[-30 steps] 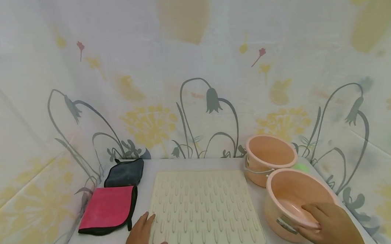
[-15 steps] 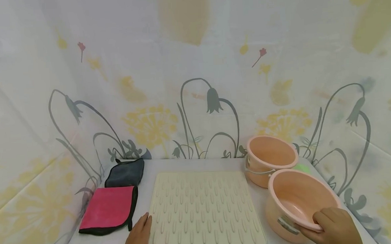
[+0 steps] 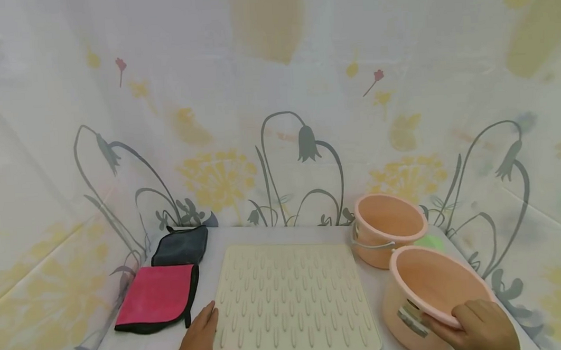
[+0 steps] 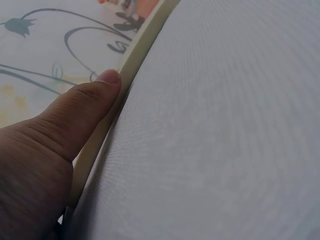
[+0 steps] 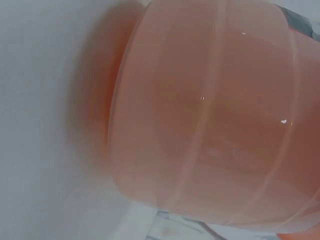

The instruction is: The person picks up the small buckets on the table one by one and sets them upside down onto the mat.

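Where the left hand [image 3: 199, 340] spreads: cream board [image 3: 292, 301], near-left corner.
Worktop [image 3: 210, 276], right edge: right hand [image 3: 481, 325] pinching front bucket [image 3: 438, 280] by its rim.

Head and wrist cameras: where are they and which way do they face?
Head: on the head, facing forward and down at the cream board; left hand and right hand show.
Left wrist: on it, facing white cloth and the board's edge; thumb shows.
Right wrist: on it, facing the near bucket; no hand shows.
Head and right wrist share that bucket.

Head view forward-down, 2 close wrist views, nearer bucket [image 5: 210, 115] in head and right-wrist views
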The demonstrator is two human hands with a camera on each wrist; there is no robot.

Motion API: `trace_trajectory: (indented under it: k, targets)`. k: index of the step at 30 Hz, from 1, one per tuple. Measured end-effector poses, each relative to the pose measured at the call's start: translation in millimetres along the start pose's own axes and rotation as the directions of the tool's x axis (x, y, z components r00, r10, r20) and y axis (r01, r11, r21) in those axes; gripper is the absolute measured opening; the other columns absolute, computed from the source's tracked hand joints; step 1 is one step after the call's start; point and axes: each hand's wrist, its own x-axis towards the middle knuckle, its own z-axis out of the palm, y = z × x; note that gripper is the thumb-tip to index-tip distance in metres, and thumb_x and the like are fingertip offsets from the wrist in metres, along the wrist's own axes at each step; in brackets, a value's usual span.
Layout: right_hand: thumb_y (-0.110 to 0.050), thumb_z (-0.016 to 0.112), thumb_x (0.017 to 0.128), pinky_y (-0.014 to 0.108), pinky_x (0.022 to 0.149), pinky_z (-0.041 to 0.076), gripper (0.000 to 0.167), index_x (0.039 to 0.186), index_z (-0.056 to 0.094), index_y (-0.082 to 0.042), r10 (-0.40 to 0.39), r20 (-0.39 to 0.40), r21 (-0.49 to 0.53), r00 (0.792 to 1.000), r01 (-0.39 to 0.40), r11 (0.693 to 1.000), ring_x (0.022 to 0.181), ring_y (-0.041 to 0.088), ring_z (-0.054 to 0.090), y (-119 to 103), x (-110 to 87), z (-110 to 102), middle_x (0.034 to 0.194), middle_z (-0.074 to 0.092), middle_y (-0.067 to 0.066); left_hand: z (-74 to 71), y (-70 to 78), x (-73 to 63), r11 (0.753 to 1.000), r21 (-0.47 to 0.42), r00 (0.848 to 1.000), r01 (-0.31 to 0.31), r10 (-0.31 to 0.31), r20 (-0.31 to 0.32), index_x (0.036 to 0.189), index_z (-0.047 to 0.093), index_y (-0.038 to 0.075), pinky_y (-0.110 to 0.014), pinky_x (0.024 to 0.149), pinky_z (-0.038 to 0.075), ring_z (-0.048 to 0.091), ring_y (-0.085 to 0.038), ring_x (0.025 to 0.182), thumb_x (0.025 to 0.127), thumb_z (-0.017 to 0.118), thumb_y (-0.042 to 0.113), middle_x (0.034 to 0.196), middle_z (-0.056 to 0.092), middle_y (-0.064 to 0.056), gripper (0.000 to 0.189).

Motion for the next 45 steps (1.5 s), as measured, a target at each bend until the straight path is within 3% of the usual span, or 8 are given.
trace_trajectory:
  k: [13, 21, 34, 45]
  targets:
    - [-0.064, 0.068, 0.094, 0.029, 0.042, 0.009, 0.072, 0.052, 0.041, -0.012, 0.055, -0.055, -0.044, 0.997, -0.058, 0.997, 0.046, 0.009, 0.019, -26, 20.2, 5, 0.051, 0.029, -0.004, 2.6, -1.2, -1.1, 1.000, 0.005, 1.000, -0.004, 0.004, -0.003, 0.151, 0.041, -0.017, -0.074, 0.114, 0.032, 0.032, -0.050, 0.149, 0.067, 0.089, 0.065, 0.163, 0.033, -0.031, 0.126]
    - [-0.060, 0.070, 0.095, 0.031, 0.042, 0.012, 0.072, 0.052, 0.041, -0.010, 0.096, -0.104, -0.027, 0.990, -0.100, 0.995, 0.047, 0.013, 0.020, -44, 37.5, 13, 0.051, 0.030, -0.002, 3.9, 2.7, 0.2, 0.999, -0.013, 0.999, 0.050, -0.050, 0.004, 0.153, 0.040, -0.014, -0.072, 0.117, 0.029, 0.031, -0.047, 0.151, 0.065, 0.090, 0.067, 0.165, 0.032, -0.027, 0.129]
    - [-0.059, 0.074, 0.093, 0.028, 0.046, 0.019, 0.071, 0.052, 0.047, -0.007, 0.242, -0.129, 0.064, 0.962, -0.236, 0.970, 0.049, 0.012, 0.027, -72, 43.6, 28, 0.053, 0.035, -0.003, 0.2, 7.8, -2.4, 0.996, -0.004, 0.996, 0.089, -0.089, 0.002, 0.155, 0.038, -0.012, -0.071, 0.117, 0.030, 0.031, -0.046, 0.151, 0.062, 0.092, 0.068, 0.165, 0.032, -0.026, 0.133]
    - [-0.060, 0.071, 0.094, 0.027, 0.044, 0.022, 0.073, 0.053, 0.041, -0.007, 0.324, -0.121, 0.057, 0.938, -0.319, 0.946, 0.050, 0.010, 0.029, -90, 54.6, 43, 0.052, 0.039, 0.001, -0.1, 9.2, -3.1, 0.995, -0.010, 0.995, 0.098, -0.098, -0.003, 0.156, 0.037, -0.011, -0.071, 0.117, 0.030, 0.030, -0.045, 0.152, 0.062, 0.091, 0.069, 0.167, 0.030, -0.025, 0.135]
